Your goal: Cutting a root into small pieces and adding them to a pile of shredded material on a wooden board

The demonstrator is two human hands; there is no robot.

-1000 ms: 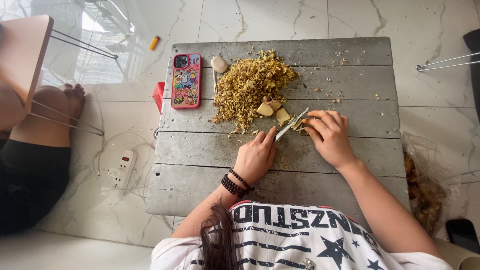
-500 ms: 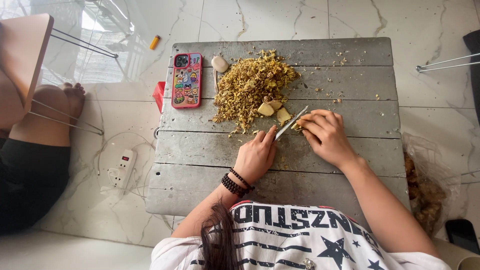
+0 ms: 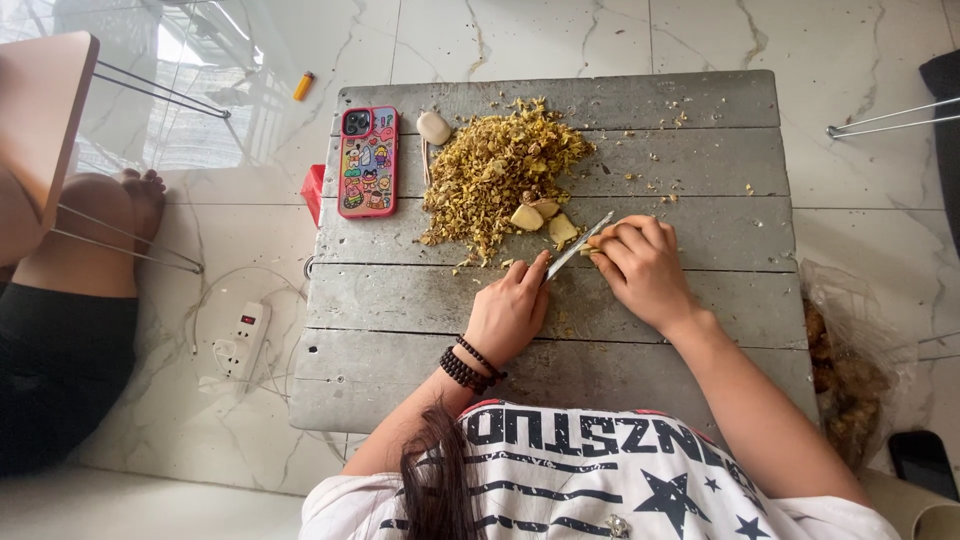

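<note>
Both hands [image 3: 575, 285] work a slim steel knife [image 3: 578, 246] beside flaky yellow shavings [image 3: 500, 170].

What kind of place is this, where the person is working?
Probably a home floor, used as an informal work spot. A low grey plank table stands on a white marble-tile floor, a power strip lies beside it, and another person's bare leg rests nearby.

A slim knife [image 3: 578, 246] with a pale metal blade lies slanted across the grey plank bench [image 3: 700, 110], its tip up and to the right, gripped low by the left hand [image 3: 510, 315]. The right hand [image 3: 640, 265] pinches a small yellowish piece [image 3: 590, 250], probably ginger, mostly hidden under the fingers, against the blade.
</note>
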